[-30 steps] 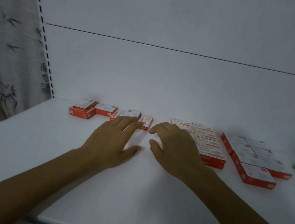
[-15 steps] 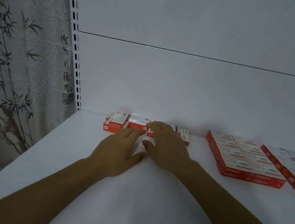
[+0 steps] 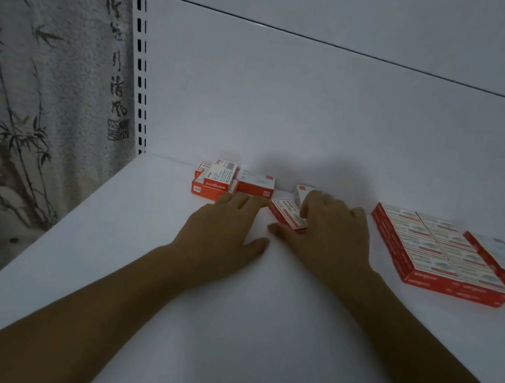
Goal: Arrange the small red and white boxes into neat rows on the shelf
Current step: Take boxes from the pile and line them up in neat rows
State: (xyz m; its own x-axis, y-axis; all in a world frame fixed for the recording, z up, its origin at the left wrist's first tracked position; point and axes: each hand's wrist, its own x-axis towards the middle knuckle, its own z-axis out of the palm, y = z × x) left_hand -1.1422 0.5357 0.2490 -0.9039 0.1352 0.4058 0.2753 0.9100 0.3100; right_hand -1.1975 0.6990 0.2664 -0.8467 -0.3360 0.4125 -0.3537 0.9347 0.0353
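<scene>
Fingers (image 3: 309, 202) of right hand (image 3: 330, 234) curl round small red-and-white cardboard box (image 3: 286, 212); left hand (image 3: 224, 230) lies flat, empty. Box looks light, stiff, slidey; pinch long edges.

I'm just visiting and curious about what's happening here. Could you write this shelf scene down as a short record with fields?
Place: white shelf, bamboo-print curtain at left
Left hand: flat on shelf, fingers straight
Right hand: fingers curled over a skewed box
Unsorted: untidy pile at back left
Sorted: neat block at right
</scene>
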